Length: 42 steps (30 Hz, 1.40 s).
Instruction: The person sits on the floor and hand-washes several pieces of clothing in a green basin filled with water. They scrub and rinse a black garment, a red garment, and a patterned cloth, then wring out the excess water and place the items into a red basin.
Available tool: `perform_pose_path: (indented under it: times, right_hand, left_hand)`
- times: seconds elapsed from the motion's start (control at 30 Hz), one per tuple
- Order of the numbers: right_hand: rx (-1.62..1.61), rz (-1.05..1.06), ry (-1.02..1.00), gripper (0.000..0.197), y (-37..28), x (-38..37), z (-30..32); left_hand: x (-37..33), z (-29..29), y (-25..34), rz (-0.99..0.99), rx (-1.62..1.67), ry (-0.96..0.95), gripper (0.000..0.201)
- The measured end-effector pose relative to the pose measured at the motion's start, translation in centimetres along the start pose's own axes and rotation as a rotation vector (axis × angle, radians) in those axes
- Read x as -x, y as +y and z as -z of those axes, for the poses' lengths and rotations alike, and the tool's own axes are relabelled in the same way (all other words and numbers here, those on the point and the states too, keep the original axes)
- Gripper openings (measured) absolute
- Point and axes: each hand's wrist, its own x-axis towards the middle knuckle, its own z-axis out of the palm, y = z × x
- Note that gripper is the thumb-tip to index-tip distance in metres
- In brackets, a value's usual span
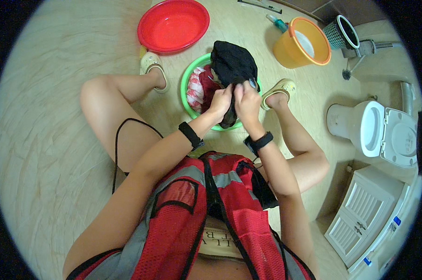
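Observation:
Between my feet stands a green basin (pixel 186 77) with laundry in it. A black cloth garment (pixel 234 58) rises over its far right rim and runs down between my hands. My left hand (pixel 221 103) is closed on the garment, and my right hand (pixel 247 99) grips it close beside, both fists nearly touching. A dark end of the cloth hangs below them. Next to it in the basin lie a dark red cloth (pixel 207 88) and a white and pink patterned cloth (pixel 195 91). The basin's bottom is hidden by the clothes.
A red basin (pixel 173 25) sits beyond my left foot. At the far right stand an orange bucket (pixel 285 49), a teal bottle (pixel 280 24) and a basket (pixel 334 37). A toilet (pixel 360 126) and a white cabinet (pixel 360 214) are on the right. A black cable (pixel 116 154) loops by my left leg.

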Motion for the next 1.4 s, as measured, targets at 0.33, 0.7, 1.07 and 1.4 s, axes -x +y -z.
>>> perform_pose_path:
  times: [0.33, 0.7, 1.07, 1.4]
  right_hand:
    - [-0.014, 0.187, -0.399, 0.021, 5.7, 1.9, -1.5]
    - [0.559, 0.003, -0.771, 0.062, 14.2, 10.7, -9.1]
    - [0.460, -0.053, -1.060, 0.057, 15.6, 11.6, -13.7]
    - [0.327, -0.170, -1.034, 0.052, 17.3, 12.0, -17.7]
  left_hand:
    - [-3.4, 5.1, -5.7, 0.035, -0.320, -0.281, 0.046]
    - [-2.6, 8.5, -11.1, -0.255, -1.380, -0.204, 0.071]
    - [-7.2, 9.1, -14.5, 0.188, -1.746, -0.671, 0.054]
    - [-11.0, 11.3, -20.3, 0.327, -1.655, -0.647, 0.037]
